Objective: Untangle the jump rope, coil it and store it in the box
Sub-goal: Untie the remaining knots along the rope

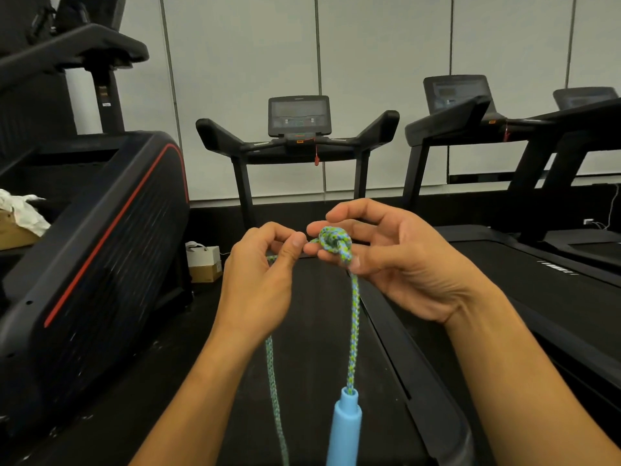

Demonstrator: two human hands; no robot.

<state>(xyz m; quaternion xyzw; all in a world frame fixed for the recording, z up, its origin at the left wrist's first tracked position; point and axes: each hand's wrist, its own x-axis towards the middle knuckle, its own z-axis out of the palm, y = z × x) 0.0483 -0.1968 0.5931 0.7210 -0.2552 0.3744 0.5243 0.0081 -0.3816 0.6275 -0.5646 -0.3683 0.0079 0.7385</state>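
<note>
The jump rope [353, 317] is a green and blue braided cord with a knot [334, 244] held at chest height in front of me. My right hand [393, 260] pinches the knot between thumb and fingers. My left hand [260, 280] grips the cord just left of the knot with thumb and forefinger. One strand hangs straight down from the knot to a light blue handle [344, 428] at the bottom edge. A second strand drops behind my left wrist toward the floor. A small cardboard box [205, 264] sits on the floor at the left.
I stand over a black treadmill belt [312, 331], its console [299, 117] ahead. More treadmills [504, 129] stand to the right. A large black machine with a red stripe [100, 237] fills the left. Another box with white paper [16, 220] lies at the far left edge.
</note>
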